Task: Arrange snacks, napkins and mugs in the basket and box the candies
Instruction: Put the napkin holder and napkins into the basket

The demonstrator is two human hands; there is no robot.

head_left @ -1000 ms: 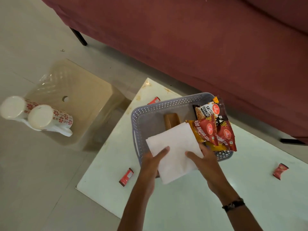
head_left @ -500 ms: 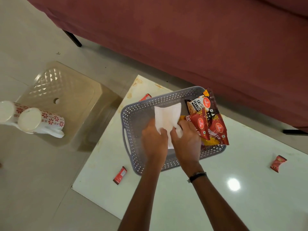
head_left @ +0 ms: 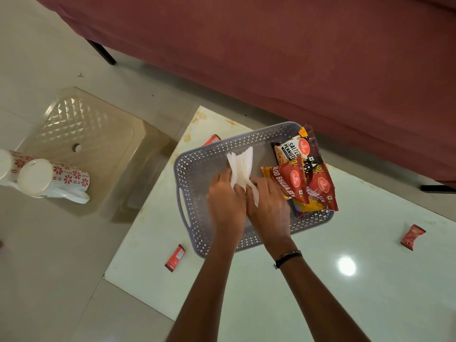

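- While both hands reach into the grey basket, the left hand and right hand pinch the white napkins upright between them.
- Snack packets stand just beside the napkins.

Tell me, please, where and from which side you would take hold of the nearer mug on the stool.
Probably by its handle. The nearer mug lies on its side on the stool, and the handle juts toward the table, free on that side; the second mug blocks the opposite side.
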